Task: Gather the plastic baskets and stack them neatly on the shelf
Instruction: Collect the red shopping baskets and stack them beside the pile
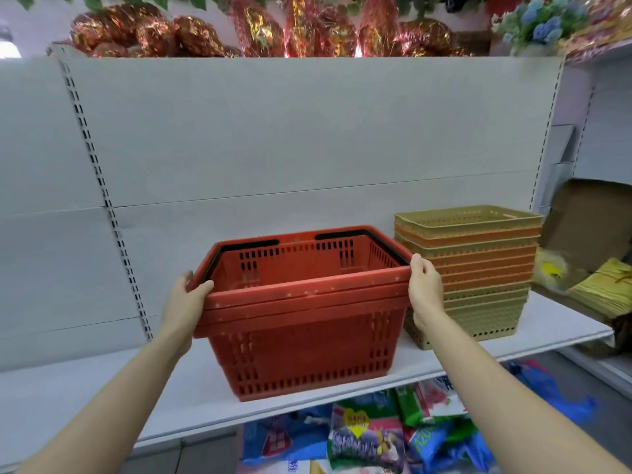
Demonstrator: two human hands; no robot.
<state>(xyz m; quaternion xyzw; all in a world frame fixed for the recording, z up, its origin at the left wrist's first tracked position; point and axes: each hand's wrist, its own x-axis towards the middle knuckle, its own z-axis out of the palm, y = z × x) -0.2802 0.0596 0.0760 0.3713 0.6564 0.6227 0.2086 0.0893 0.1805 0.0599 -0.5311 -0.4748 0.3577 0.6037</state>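
Observation:
Nested red shopping baskets (304, 350) with black handles folded on the rim stand on the white shelf (85, 391), close to its front edge. My left hand (191, 295) grips the left corner of their rim, thumb on top. My right hand (425, 285) holds the right corner of the rim. To the right, almost touching, stands a tall stack of small tan and orange perforated baskets (478, 268) on the same shelf.
The shelf's left half lies bare beside the red baskets. A cardboard box (588, 227) and yellow packets (605, 289) sit on the neighbouring shelf at right. Colourful bags (376, 436) fill the level below. Foil-wrapped red decorations (239, 32) line the top.

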